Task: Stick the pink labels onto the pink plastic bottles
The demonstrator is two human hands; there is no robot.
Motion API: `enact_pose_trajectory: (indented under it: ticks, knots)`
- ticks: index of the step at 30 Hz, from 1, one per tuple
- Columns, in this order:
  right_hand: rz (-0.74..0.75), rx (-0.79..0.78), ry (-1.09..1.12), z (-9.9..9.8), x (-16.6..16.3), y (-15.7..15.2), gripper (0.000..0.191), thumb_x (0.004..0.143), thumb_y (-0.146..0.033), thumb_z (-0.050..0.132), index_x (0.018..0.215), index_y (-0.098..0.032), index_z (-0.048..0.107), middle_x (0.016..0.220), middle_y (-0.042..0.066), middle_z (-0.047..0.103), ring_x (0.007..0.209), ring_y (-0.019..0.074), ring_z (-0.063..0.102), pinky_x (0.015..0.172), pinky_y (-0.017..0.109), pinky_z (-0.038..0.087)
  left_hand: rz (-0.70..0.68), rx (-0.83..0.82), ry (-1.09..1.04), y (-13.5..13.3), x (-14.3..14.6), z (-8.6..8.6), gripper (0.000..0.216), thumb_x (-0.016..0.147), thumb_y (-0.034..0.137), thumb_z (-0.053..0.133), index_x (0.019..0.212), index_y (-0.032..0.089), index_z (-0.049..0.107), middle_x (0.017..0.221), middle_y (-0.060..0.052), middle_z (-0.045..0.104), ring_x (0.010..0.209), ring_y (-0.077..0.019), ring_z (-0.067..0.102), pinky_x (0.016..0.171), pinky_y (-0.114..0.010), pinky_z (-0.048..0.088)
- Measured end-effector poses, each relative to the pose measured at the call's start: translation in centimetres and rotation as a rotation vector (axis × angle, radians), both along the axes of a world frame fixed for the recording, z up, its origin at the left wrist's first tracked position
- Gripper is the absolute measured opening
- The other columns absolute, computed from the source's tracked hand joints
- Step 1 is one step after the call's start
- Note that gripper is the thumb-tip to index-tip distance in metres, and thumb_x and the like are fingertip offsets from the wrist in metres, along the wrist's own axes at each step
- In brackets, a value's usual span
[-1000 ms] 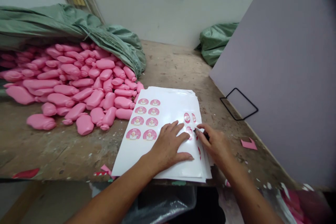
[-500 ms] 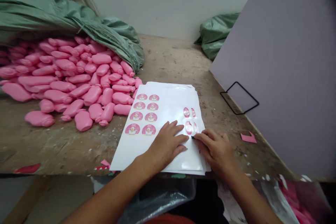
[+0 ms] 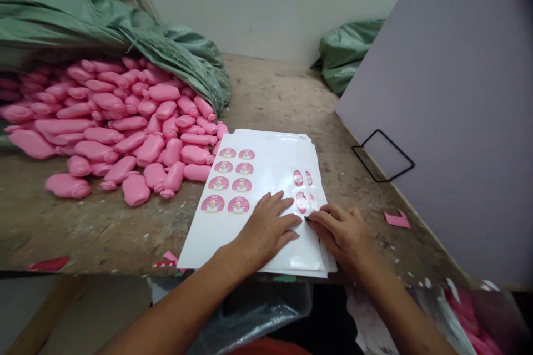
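A stack of white sticker sheets (image 3: 266,144) lies at the table's front edge. On its left half are several pink printed labels (image 3: 238,205); toward the right edge are several small pink oval stickers (image 3: 301,202). My left hand (image 3: 268,227) rests flat on the top sheet with its fingers spread. Close to its fingertips, my right hand (image 3: 343,233) is closed in a pinch on a small dark pointed piece (image 3: 307,218), whose tip touches the sheet just below the ovals. The fingers hide most of this piece, so its kind is unclear.
Pink bottles (image 3: 150,150) spill from a green woven sack (image 3: 175,55) on the left. Another green sack (image 3: 350,50) sits at the back. A grey panel (image 3: 458,122) leans on the right, beside a black wire frame (image 3: 381,179). Pink scraps (image 3: 397,219) lie on the wooden table (image 3: 266,89).
The whole view has shifted slightly, so things appear a little further right. Both hands keep nearly the same place on the sheet, with the dark piece still pinched in my right hand.
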State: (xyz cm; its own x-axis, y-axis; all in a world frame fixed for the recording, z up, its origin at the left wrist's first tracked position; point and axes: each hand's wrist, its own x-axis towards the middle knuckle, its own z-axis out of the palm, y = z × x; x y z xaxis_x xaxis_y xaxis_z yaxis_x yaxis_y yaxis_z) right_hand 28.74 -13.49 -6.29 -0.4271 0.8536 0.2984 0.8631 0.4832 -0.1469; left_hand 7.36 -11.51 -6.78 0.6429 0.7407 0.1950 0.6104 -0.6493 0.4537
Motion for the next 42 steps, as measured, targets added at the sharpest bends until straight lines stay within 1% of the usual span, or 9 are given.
enact_pose_trajectory:
  ticks: [14, 21, 25, 28, 31, 33, 37, 40, 42]
  knots:
    - [0.01, -0.034, 0.02, 0.2, 0.0, 0.1, 0.024, 0.092, -0.029, 0.046, 0.099, -0.023, 0.068, 0.091, 0.005, 0.065, 0.077, 0.0185, 0.059, 0.067, 0.033, 0.027, 0.001, 0.001, 0.003, -0.2, -0.1, 0.0, 0.027, 0.086, 0.034, 0.054, 0.11, 0.025, 0.064, 0.131, -0.008, 0.051, 0.129, -0.0303, 0.036, 0.107, -0.049, 0.027]
    - [-0.016, -0.1, 0.034, -0.7, -0.5, 0.2, 0.031, 0.093, -0.026, 0.042, 0.113, -0.032, 0.064, 0.094, 0.005, 0.062, 0.079, 0.0197, 0.058, 0.069, 0.034, 0.032, 0.006, -0.004, -0.009, -0.1, 0.0, -0.1, 0.029, 0.086, 0.033, 0.055, 0.112, 0.025, 0.062, 0.132, -0.008, 0.051, 0.13, -0.03, 0.036, 0.107, -0.05, 0.026]
    - [-0.097, -0.277, 0.429, -0.2, 0.1, 1.2, 0.028, 0.09, -0.029, 0.044, 0.107, -0.029, 0.067, 0.092, 0.004, 0.06, 0.084, 0.0194, 0.058, 0.074, 0.032, 0.042, 0.021, -0.033, -0.025, -0.1, -0.1, -0.3, 0.028, 0.085, 0.034, 0.056, 0.111, 0.026, 0.063, 0.135, -0.009, 0.048, 0.13, -0.0295, 0.036, 0.108, -0.05, 0.024]
    - [-0.193, -0.236, 0.63, 1.0, 0.6, 2.0, 0.03, 0.092, -0.032, 0.04, 0.112, -0.025, 0.061, 0.102, 0.005, 0.06, 0.097, 0.0209, 0.056, 0.084, 0.034, 0.044, 0.033, -0.086, -0.069, 0.0, -0.2, -0.2, 0.026, 0.084, 0.032, 0.058, 0.107, 0.024, 0.065, 0.135, -0.011, 0.047, 0.13, -0.0304, 0.036, 0.109, -0.051, 0.022]
    - [-0.221, -0.183, 0.728, 2.2, 0.2, 1.7, 0.029, 0.092, -0.032, 0.041, 0.113, -0.025, 0.059, 0.105, 0.005, 0.059, 0.1, 0.0209, 0.055, 0.086, 0.035, 0.043, 0.058, -0.252, -0.278, 0.0, -0.2, 0.7, 0.026, 0.08, 0.028, 0.063, 0.105, 0.022, 0.064, 0.13, -0.012, 0.052, 0.126, -0.0295, 0.041, 0.109, -0.05, 0.022]
    - [-0.151, -0.156, 0.702, 2.6, -0.7, 0.5, 0.027, 0.092, -0.03, 0.044, 0.113, -0.027, 0.06, 0.101, 0.004, 0.058, 0.096, 0.0198, 0.055, 0.083, 0.034, 0.043, 0.162, -0.507, -0.582, -0.3, -0.2, 1.9, 0.028, 0.082, 0.029, 0.061, 0.108, 0.02, 0.058, 0.12, -0.011, 0.058, 0.117, -0.0259, 0.05, 0.104, -0.047, 0.031]
    - [-0.007, -0.109, 0.366, 1.9, -3.0, -2.6, 0.042, 0.092, -0.022, 0.041, 0.129, -0.037, 0.051, 0.092, 0.005, 0.053, 0.078, 0.0191, 0.053, 0.069, 0.036, 0.042, 0.354, -1.088, -1.167, -1.5, -0.4, 4.4, 0.031, 0.087, 0.034, 0.054, 0.112, 0.017, 0.047, 0.103, -0.011, 0.064, 0.095, -0.0195, 0.063, 0.092, -0.04, 0.045]
    - [0.056, -0.183, 0.259, 1.4, -3.8, -4.2, 0.049, 0.09, -0.023, 0.043, 0.136, -0.041, 0.042, 0.086, 0.004, 0.054, 0.069, 0.0186, 0.05, 0.063, 0.036, 0.04, 0.406, -1.183, -1.307, -2.5, -0.8, 5.0, 0.034, 0.083, 0.027, 0.061, 0.112, 0.018, 0.045, 0.098, -0.008, 0.064, 0.088, -0.0164, 0.063, 0.09, -0.037, 0.046]
    - [0.054, -0.308, 0.394, 1.5, -4.0, -4.6, 0.05, 0.088, -0.029, 0.05, 0.136, -0.039, 0.042, 0.084, 0.002, 0.054, 0.07, 0.018, 0.051, 0.064, 0.034, 0.041, 0.427, -1.177, -1.333, -3.1, -1.1, 5.1, 0.036, 0.082, 0.025, 0.063, 0.112, 0.019, 0.045, 0.095, -0.006, 0.064, 0.09, -0.0164, 0.063, 0.091, -0.037, 0.045]
